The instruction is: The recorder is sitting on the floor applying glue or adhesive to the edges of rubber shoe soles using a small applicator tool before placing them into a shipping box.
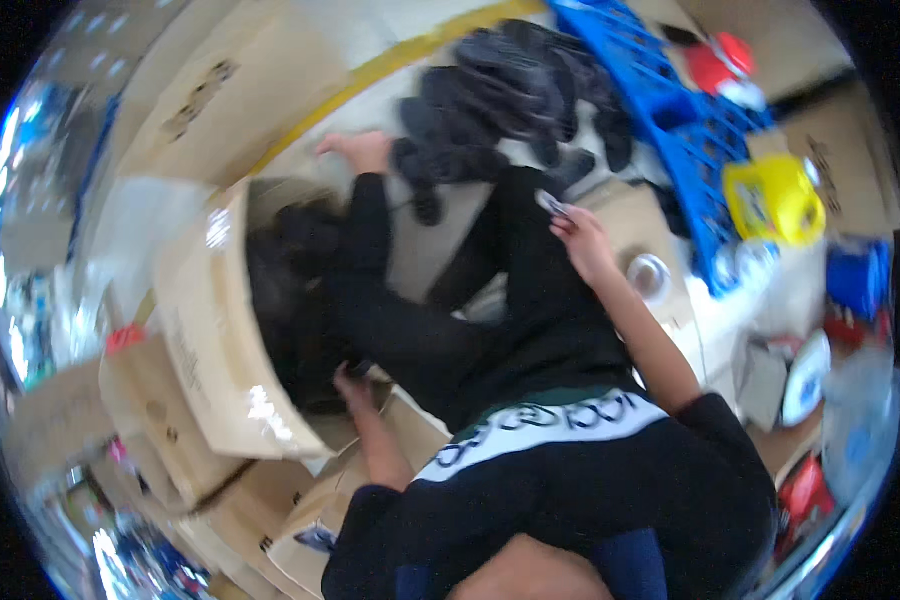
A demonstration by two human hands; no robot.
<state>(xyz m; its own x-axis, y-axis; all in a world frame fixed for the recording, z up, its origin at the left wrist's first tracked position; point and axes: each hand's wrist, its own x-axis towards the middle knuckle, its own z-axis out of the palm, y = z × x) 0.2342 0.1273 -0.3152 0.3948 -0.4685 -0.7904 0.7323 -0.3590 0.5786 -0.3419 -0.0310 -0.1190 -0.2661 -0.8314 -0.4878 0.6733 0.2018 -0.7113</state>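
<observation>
Holding a black garment stretched between them, the right hand pinches its top edge with a tag, while the left hand grips its lower part beside the open cardboard box.

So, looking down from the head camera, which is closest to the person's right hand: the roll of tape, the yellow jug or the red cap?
From the right hand:
1. Roll of tape, just beside it to the right.
2. Yellow jug, farther right by the blue crate.
3. Red cap, up at the top.
</observation>
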